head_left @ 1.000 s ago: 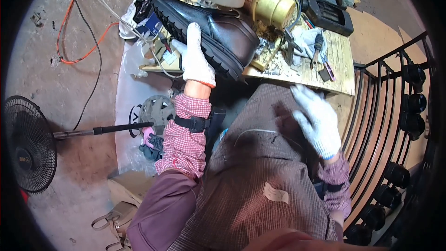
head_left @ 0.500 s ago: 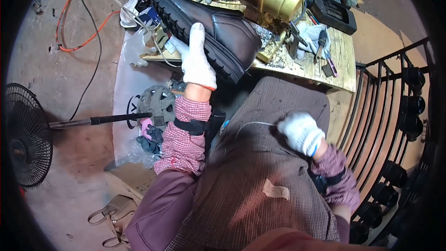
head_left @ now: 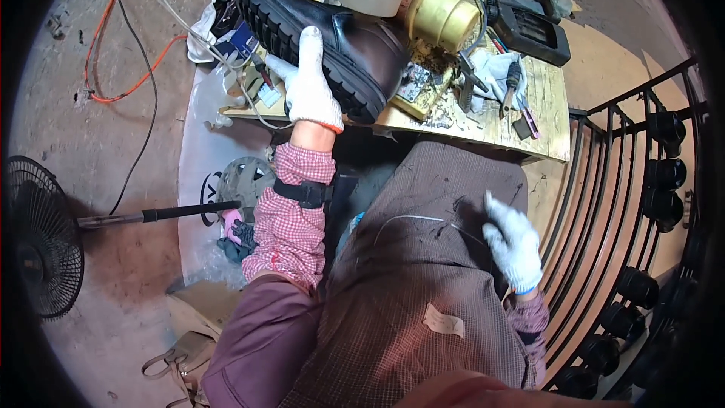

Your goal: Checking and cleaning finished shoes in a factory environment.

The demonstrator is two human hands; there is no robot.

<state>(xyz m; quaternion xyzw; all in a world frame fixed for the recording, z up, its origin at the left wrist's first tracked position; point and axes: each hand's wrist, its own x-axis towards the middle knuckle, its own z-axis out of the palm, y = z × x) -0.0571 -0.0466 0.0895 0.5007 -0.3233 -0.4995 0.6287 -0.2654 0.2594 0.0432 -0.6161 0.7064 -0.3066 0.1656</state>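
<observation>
Clamping our left hand on the chunky sole, we've got the black lug-soled shoe near eleven-thirty, over the surface; our right hand, fingers parted, hovers at four. Probably stiff, weighty, slick-uppered: that sole should hold surest.

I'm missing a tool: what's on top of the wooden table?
The wooden table bears a yellow cylindrical part, a white cloth, a dark-handled tool and scraps. The black shoe in the left hand hides part of the table; what lies there cannot be seen.
</observation>
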